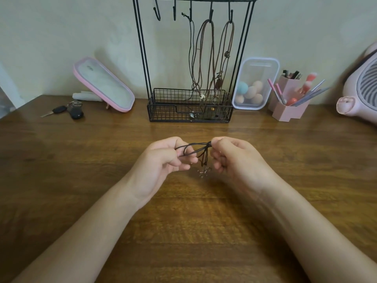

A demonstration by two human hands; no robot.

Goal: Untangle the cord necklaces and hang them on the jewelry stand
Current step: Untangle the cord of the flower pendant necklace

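Both hands hover over the middle of the table, close together, sharing one dark cord. Left hand has its fingers curled in, and loops of the cord run between thumb and fingers. Right hand pinches a bunched part of the cord between thumb and forefinger, with the other fingers folded under. Between the two hands the cord spans in several crossing strands. A few strands drop down from the right hand's pinch to a small metal pendant, which hangs just above the wood; its shape is blurred.

Farther back, against the wall, stands the black wire stand, with a mesh basket at its foot and a row of hooks along its top bar. The two leftmost hooks are bare. A thin black necklace hangs from the third hook. A long brown necklace hangs from the fourth, and a knotted brown one from the fifth. Their lower ends and pendants reach down into the basket.

Left of the stand, a pink-rimmed lid leans tilted, with a white cloth behind its lower edge and keys lying nearer the table's corner. Right of the stand, a clear box stands on end, holding sponges. Beside it is a pink holder with brushes and pens, and a pink fan sits at the far right edge.
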